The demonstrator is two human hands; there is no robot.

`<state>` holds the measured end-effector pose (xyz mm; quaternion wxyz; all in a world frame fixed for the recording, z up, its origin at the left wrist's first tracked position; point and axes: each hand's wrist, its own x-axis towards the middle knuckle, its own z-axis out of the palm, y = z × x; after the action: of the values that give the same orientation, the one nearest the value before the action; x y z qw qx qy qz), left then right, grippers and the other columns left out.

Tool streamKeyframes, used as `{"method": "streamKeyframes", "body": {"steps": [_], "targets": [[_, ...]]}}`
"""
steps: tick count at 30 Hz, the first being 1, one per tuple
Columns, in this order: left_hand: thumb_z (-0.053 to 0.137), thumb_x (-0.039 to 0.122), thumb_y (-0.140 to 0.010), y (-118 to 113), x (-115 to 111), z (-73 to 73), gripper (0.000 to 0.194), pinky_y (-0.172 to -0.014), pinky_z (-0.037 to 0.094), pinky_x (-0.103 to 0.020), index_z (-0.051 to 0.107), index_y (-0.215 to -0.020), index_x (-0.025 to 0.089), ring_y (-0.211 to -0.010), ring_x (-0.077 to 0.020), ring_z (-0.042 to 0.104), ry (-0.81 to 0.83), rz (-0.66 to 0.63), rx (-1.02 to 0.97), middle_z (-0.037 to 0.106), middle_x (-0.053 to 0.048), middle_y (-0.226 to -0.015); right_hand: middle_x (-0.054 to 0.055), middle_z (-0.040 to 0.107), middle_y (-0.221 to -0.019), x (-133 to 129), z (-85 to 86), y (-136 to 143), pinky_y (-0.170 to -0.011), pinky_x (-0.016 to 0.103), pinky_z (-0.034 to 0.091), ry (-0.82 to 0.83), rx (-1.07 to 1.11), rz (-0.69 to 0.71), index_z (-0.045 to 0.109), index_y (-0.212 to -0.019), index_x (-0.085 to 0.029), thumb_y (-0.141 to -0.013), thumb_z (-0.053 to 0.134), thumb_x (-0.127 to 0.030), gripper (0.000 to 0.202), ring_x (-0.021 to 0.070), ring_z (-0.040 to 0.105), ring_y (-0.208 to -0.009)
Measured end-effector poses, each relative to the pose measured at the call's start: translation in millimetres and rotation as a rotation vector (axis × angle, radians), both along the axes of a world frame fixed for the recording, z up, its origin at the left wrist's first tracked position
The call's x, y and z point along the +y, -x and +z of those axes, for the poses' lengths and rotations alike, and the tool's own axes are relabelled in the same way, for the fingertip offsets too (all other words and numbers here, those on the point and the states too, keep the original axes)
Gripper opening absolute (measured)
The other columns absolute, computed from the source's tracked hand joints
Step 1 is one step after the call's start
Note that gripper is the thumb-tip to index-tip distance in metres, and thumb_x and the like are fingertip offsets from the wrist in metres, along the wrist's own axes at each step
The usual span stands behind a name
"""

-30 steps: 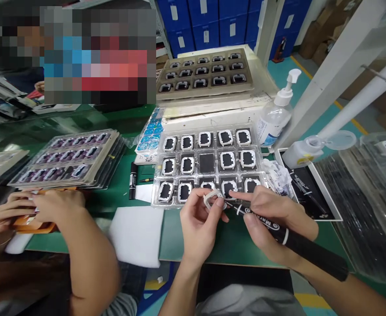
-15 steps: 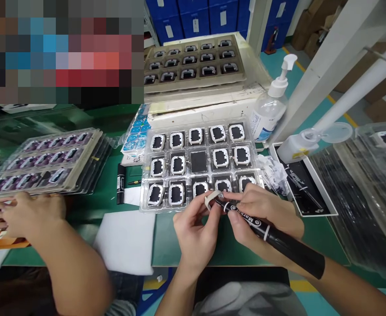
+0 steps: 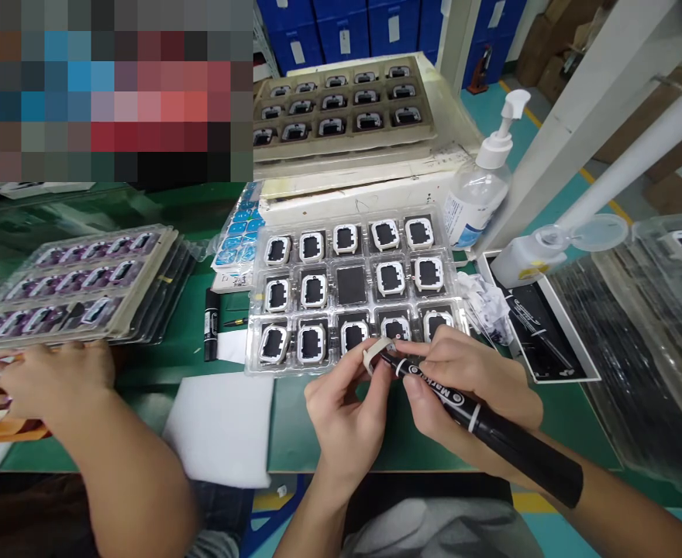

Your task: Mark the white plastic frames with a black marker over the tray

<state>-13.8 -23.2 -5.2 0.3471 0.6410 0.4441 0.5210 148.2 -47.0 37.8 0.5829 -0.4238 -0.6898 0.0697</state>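
Observation:
My left hand (image 3: 346, 418) pinches a small whitish watch-case frame (image 3: 377, 353) between thumb and fingers, tilted up over the front edge of the clear tray. In my right hand (image 3: 469, 380) is a black marker pen (image 3: 492, 430), its tip at the inner side of the frame. A right fingertip also reaches close to the frame's edge. Behind both hands lies the clear plastic tray (image 3: 253, 310) with rows of similar white frames on dark pads. One pocket in its middle row shows only a black pad (image 3: 351, 286).
A second marker (image 3: 211, 325) and a white foam sheet (image 3: 218, 426) lie to the left. At right stand a pump bottle (image 3: 477, 194), crumpled tissue (image 3: 486, 306) and a white box (image 3: 585, 372). A co-worker's hand (image 3: 56, 380) rests beside stacked trays (image 3: 167, 287).
The marker and my right hand have shifted very slightly right and down. The grip on the frame looks the same.

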Motion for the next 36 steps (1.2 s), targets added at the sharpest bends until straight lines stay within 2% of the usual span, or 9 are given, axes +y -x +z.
{"method": "streamKeyframes", "body": {"steps": [3, 7, 11, 15, 18, 21, 24, 29, 36], "targets": [[0.080, 0.014, -0.094, 1.1, -1.6, -1.5, 0.025, -0.068, 0.061, -0.016, 0.084, -0.117, 0.021, -0.067, -0.0116, 0.077, -0.050, 0.018, 0.039, 0.086, -0.001, -0.090, 0.001, 0.075, -0.079, -2.0, 1.6, 1.5, -0.072, 0.032, 0.069, 0.030, -0.080, -0.036, 0.066, -0.093, -0.022, -0.092, 0.073, -0.003, 0.021, 0.0229, 0.083, -0.090], [0.081, 0.012, -0.092, 1.3, -2.4, -2.2, 0.027, -0.070, 0.061, -0.016, 0.084, -0.118, 0.021, -0.068, -0.0112, 0.077, -0.078, 0.008, 0.059, 0.086, 0.000, -0.090, 0.001, 0.070, -0.071, -3.2, -2.3, 3.6, -0.072, 0.028, 0.067, 0.097, -0.198, -0.058, 0.059, -0.076, -0.022, -0.096, 0.068, -0.007, 0.027, 0.0181, 0.079, -0.081], [0.081, 0.011, -0.092, -0.2, -1.5, -1.7, 0.027, -0.069, 0.061, -0.016, 0.084, -0.118, 0.018, -0.067, -0.0108, 0.076, -0.090, 0.021, 0.035, 0.085, -0.001, -0.088, 0.000, 0.067, -0.071, -0.8, -9.7, 7.7, -0.067, 0.029, 0.066, -0.042, -0.072, -0.095, 0.060, -0.082, -0.022, -0.094, 0.070, -0.005, 0.022, 0.0152, 0.071, -0.067], [0.082, 0.011, -0.091, -0.1, -1.6, -2.4, 0.026, -0.070, 0.061, -0.016, 0.084, -0.116, 0.017, -0.067, -0.0106, 0.076, -0.074, 0.019, 0.023, 0.085, -0.001, -0.087, 0.001, 0.068, -0.075, 0.4, -10.6, 8.5, -0.070, 0.032, 0.068, -0.102, -0.022, -0.062, 0.063, -0.092, -0.020, -0.091, 0.072, -0.001, 0.021, 0.0170, 0.073, -0.072], [0.082, 0.010, -0.091, 0.3, -2.2, -4.0, 0.028, -0.071, 0.062, -0.016, 0.084, -0.118, 0.018, -0.069, -0.0111, 0.077, -0.074, 0.027, 0.011, 0.086, -0.001, -0.090, 0.004, 0.072, -0.079, -0.5, -9.7, 7.5, -0.073, 0.033, 0.069, -0.080, -0.025, -0.036, 0.065, -0.098, -0.018, -0.092, 0.072, 0.000, 0.020, 0.0193, 0.078, -0.080], [0.082, 0.009, -0.090, -0.5, -2.6, -5.3, 0.030, -0.073, 0.063, -0.016, 0.084, -0.119, 0.019, -0.070, -0.0113, 0.078, -0.093, 0.037, 0.005, 0.086, -0.001, -0.093, 0.006, 0.076, -0.082, -0.8, -11.8, 7.6, -0.067, 0.030, 0.065, -0.047, -0.061, -0.063, 0.063, -0.088, -0.020, -0.096, 0.067, -0.005, 0.017, 0.0178, 0.078, -0.079], [0.082, 0.008, -0.090, -1.8, -2.7, -5.6, 0.030, -0.073, 0.063, -0.016, 0.084, -0.118, 0.019, -0.070, -0.0113, 0.078, -0.102, 0.042, 0.004, 0.086, -0.001, -0.092, 0.003, 0.074, -0.079, -0.6, -12.5, 8.2, -0.067, 0.029, 0.065, -0.056, -0.063, -0.078, 0.063, -0.087, -0.021, -0.097, 0.066, -0.006, 0.018, 0.0178, 0.079, -0.080], [0.082, 0.009, -0.090, -2.9, -3.9, -4.1, 0.031, -0.073, 0.063, -0.016, 0.085, -0.118, 0.020, -0.069, -0.0112, 0.077, -0.106, 0.050, -0.001, 0.086, 0.000, -0.091, 0.000, 0.074, -0.077, -3.4, -6.5, 7.0, -0.076, 0.032, 0.070, -0.010, -0.056, -0.062, 0.064, -0.091, -0.022, -0.095, 0.069, -0.003, 0.020, 0.0191, 0.080, -0.082], [0.081, 0.009, -0.090, -3.4, -5.5, -5.0, 0.031, -0.075, 0.064, -0.018, 0.085, -0.119, 0.021, -0.072, -0.0126, 0.078, -0.090, 0.044, -0.023, 0.087, -0.001, -0.094, 0.000, 0.070, -0.074, -2.5, -12.8, 7.9, -0.070, 0.029, 0.067, -0.048, -0.058, -0.080, 0.062, -0.087, -0.022, -0.096, 0.067, -0.005, 0.019, 0.0172, 0.077, -0.076]]}}
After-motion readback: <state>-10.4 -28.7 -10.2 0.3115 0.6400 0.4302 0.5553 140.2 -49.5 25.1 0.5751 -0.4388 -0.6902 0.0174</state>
